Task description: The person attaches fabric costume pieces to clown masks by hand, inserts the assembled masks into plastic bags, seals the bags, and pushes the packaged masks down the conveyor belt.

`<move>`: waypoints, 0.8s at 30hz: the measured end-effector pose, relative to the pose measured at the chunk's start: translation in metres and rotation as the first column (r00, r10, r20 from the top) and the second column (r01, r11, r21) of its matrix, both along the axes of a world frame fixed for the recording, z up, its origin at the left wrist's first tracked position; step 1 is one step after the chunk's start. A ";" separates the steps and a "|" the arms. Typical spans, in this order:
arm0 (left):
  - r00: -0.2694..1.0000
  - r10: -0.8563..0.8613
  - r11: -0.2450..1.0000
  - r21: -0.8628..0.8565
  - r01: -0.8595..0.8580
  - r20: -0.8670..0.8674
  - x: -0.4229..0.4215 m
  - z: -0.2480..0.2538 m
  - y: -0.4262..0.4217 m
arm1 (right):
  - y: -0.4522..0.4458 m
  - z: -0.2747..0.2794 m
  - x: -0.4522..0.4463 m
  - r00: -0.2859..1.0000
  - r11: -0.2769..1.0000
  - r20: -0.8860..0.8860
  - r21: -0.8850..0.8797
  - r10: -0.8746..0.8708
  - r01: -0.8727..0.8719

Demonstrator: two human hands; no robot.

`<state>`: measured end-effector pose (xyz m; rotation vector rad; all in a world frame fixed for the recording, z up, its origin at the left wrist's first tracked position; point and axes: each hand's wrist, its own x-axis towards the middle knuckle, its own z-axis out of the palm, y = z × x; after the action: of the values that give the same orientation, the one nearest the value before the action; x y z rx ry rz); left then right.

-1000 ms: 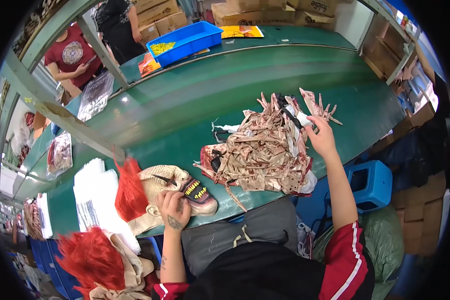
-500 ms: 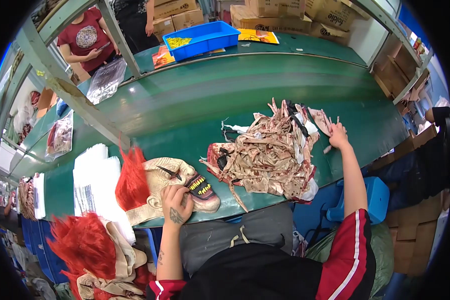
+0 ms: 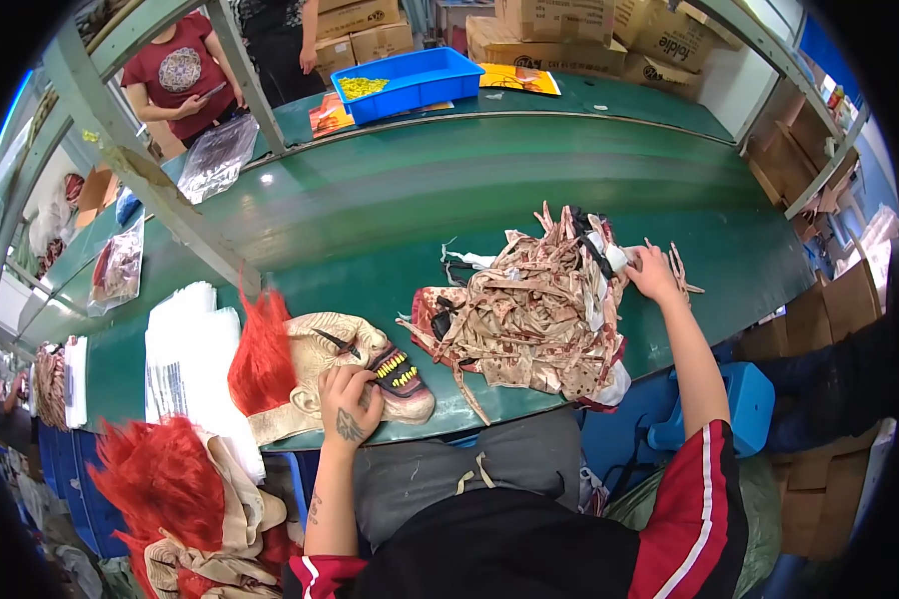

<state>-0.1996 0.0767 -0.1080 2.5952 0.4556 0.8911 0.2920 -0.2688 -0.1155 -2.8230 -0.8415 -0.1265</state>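
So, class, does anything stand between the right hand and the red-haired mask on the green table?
Yes: the heap of blotchy pieces lies between the right hand and the mask. Nothing visible separates the left hand from it.

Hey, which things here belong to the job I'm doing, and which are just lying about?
In the job, judging by your hands:
- Red-haired mask, under your left hand
- Stained fabric pile, by your right hand

Apparently just lying about:
- Blue tray holding yellow pieces
- Cardboard boxes
- Blue stool
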 end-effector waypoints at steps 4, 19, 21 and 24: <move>1.000 -0.003 1.000 0.000 0.003 0.016 -0.002 0.001 -0.001 | -0.007 -0.012 0.027 0.994 1.000 -0.110 0.015 -0.004 0.005; 1.000 0.018 1.000 -0.008 -0.018 0.004 0.000 -0.001 0.000 | 0.020 0.065 -0.029 0.930 0.524 -0.269 0.845 0.251 0.104; 0.999 0.037 0.999 -0.010 -0.036 0.038 -0.002 -0.003 -0.001 | 0.032 0.070 -0.051 0.890 0.505 -0.319 0.854 0.325 0.122; 0.985 -0.006 0.998 0.059 -0.004 0.170 0.002 0.010 -0.023 | 0.046 0.083 -0.094 0.836 0.493 -0.379 0.856 0.397 0.154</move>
<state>-0.1972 0.0540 -0.0981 2.5432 0.3859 1.1306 0.1977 -0.2228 -0.0327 -1.6515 -0.5835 0.2158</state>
